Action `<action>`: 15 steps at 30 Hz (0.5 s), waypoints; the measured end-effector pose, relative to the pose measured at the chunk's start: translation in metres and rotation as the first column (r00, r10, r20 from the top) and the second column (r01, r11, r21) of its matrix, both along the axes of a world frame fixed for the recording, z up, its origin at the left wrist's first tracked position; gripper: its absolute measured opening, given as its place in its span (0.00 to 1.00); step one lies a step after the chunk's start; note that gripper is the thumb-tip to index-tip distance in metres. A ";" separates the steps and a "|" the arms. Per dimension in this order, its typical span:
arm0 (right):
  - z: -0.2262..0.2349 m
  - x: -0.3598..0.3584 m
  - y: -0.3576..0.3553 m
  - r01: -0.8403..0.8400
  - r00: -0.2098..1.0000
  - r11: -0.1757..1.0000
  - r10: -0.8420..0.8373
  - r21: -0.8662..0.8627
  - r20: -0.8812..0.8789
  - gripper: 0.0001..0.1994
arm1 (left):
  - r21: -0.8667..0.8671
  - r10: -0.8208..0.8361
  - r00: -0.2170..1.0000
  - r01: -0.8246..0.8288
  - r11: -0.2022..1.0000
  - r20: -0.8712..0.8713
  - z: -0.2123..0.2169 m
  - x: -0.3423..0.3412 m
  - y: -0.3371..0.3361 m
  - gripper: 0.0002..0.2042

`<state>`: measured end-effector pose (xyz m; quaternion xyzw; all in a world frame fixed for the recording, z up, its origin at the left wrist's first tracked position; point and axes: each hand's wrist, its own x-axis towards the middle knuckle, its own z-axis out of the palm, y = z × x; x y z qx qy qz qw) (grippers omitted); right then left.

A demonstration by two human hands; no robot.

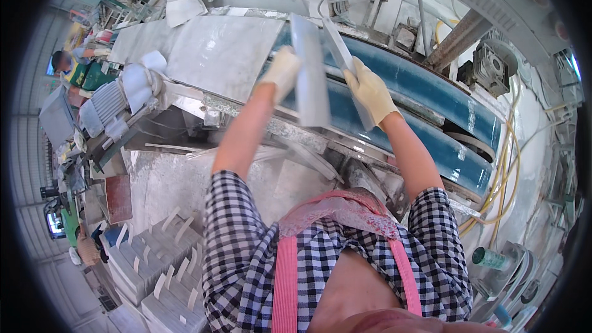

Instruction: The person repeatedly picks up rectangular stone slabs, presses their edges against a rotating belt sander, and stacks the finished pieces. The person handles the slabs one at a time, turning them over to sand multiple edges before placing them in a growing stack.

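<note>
Both my hands wear pale cream gloves and are raised over a conveyor with blue belts [419,142]. My left hand [282,73] is closed on the left edge of a flat, pale grey stone strip [312,80], smeared by motion. A second stone strip [338,49] is turned nearly edge-on, and my right hand [370,92] grips its right side, thumb toward me. The two strips are apart, their far ends close together. Left of the strips, a large white-grey stone slab [216,49] lies on the conveyor line.
Stacks of grey strips [157,246] with pale spacers stand at the lower left. A motor [108,108] juts out at the left; another motor [491,65] is at the right. Yellow hoses [502,179] hang beyond the belt's right end. A person [80,68] works at the far left.
</note>
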<state>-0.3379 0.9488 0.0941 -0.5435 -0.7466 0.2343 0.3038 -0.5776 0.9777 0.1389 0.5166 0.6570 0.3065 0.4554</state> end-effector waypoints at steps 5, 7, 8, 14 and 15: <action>0.005 0.001 -0.004 0.023 1.000 1.000 -0.023 0.000 0.013 0.34 | 0.095 0.066 0.948 -0.101 0.990 0.310 -0.035 0.070 -0.025 0.20; 0.010 0.000 -0.004 0.004 0.990 0.996 0.009 -0.086 0.141 0.37 | 0.114 -0.033 0.909 -0.017 0.993 0.416 -0.041 0.068 -0.018 0.19; 0.013 0.000 -0.005 -0.009 0.980 0.995 0.029 -0.103 0.194 0.39 | 0.202 -0.038 0.986 0.004 0.979 0.165 -0.042 0.059 -0.011 0.19; 0.021 -0.009 -0.002 0.118 0.931 0.968 -0.030 -0.222 0.363 0.35 | 0.361 0.224 0.588 0.124 0.924 -0.777 -0.060 -0.055 0.027 0.15; 0.022 -0.010 -0.003 0.137 0.926 0.963 -0.041 -0.233 0.376 0.34 | 0.332 0.221 0.488 0.152 0.931 -0.844 -0.064 -0.068 0.029 0.18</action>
